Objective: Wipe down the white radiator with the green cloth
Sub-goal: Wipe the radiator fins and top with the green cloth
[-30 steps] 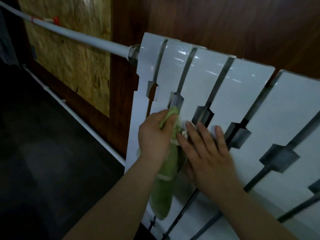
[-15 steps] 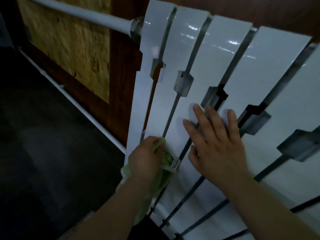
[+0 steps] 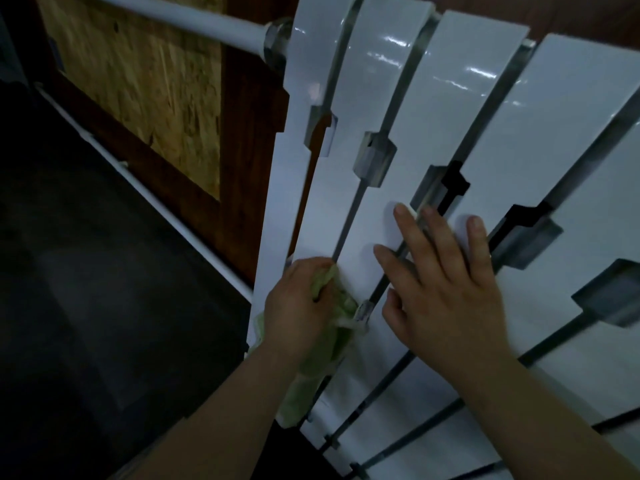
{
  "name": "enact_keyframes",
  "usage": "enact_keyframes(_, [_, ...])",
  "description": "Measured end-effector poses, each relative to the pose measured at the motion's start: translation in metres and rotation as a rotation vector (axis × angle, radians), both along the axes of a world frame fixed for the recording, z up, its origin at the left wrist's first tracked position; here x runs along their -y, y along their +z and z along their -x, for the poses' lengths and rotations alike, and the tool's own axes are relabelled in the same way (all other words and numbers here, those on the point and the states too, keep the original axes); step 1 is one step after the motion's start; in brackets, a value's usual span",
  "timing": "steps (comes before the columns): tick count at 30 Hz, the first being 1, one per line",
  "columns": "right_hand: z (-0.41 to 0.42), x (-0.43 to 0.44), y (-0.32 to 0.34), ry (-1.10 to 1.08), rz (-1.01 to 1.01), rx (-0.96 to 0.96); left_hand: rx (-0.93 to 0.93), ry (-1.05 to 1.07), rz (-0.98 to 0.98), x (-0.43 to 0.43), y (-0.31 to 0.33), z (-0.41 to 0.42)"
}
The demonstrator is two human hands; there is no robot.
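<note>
From the head camera, the white radiator (image 3: 467, 109) fills the right half of the frame, leaning across it as a row of glossy flat fins parted by dark slots, each slot widening into a stepped notch partway down. Its left edge runs down beside a dark wooden wall (image 3: 242, 168). Further left, a chipboard panel (image 3: 138, 81) is set into that wall. A white pipe (image 3: 173, 19) enters the radiator's upper left corner through a metal fitting, and a thinner white pipe (image 3: 156, 202) runs along the foot of the wall. Left of the radiator lies open dark floor (image 3: 86, 341), with room for the left forearm to swing. The left hand (image 3: 298, 317) sits low on the two leftmost fins, close to the radiator's left edge, with its fingers curled round the bunched green cloth (image 3: 308, 386) and pressing it against the slot between them. The rest of the cloth hangs down below the wrist, over the lower end of the fins. Just beside it, apart from the cloth, the right hand (image 3: 446, 289) lies flat and relaxed with fingers spread, resting across the next fins and their slots. Its fingertips reach near the notches.
</note>
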State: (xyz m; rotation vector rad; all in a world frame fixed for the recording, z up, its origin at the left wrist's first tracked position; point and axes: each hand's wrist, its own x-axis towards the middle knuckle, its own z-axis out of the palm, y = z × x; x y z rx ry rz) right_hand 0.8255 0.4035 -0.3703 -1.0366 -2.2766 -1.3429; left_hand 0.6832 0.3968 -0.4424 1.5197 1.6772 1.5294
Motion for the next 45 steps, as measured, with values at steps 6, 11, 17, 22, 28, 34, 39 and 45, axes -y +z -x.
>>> enact_keyframes(6, [0.000, -0.004, -0.004, 0.017, -0.064, -0.014, 0.197, 0.032, -0.002, -0.007, -0.032, 0.003])
enact_keyframes(11, [0.010, 0.015, -0.036, 0.041, 0.079, -0.021, 0.188, 0.054, 0.106, -0.003, -0.069, 0.002])
enact_keyframes(17, [0.014, 0.007, -0.139, -0.001, 0.196, 0.356, 0.182, 0.038, 0.085, -0.002, -0.103, -0.001])
enact_keyframes(22, [0.009, 0.000, -0.179, -0.012, 0.228, 0.239, 0.267, 0.095, 0.150, -0.003, -0.143, -0.003])
enact_keyframes(28, [0.007, -0.001, -0.196, 0.021, 0.208, 0.154, 0.105, 0.044, 0.407, 0.002, -0.210, 0.005])
enact_keyframes(34, [-0.002, -0.011, -0.209, -0.097, 0.055, 0.386, 0.147, 0.087, 0.431, -0.006, -0.245, 0.004])
enact_keyframes(39, [-0.007, -0.016, -0.214, -0.081, 0.006, 0.385, -0.005, 0.016, 0.773, -0.010, -0.282, 0.009])
enact_keyframes(45, [-0.007, -0.017, -0.213, -0.098, 0.011, 0.361, 0.818, 0.287, 0.706, -0.014, -0.285, -0.002])
